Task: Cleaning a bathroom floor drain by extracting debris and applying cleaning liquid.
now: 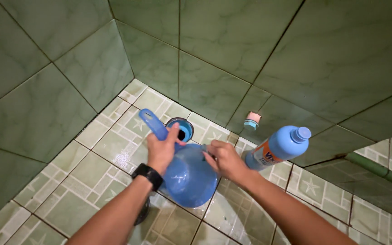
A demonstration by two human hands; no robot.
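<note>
Blue plastic dipper (188,174): one, held tilted above the green tiled floor (96,174), near the corner.
Left hand (162,152): fingers wrapped around the dipper's handle, carrying its weight.
Right hand (225,159): fingertips pinch the rim, probably steadying it.
Blue plastic bottle (280,146): one, upright by the wall.
Round floor drain (181,128): one.

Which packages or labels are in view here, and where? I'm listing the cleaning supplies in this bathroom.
Bottle: stands on the tiled floor by the wall, right of the right hand; tall, blue, with a blue cap.
Label: on the bottle's lower body; white and orange with dark print.
No other packages, signs or screens show.
</note>
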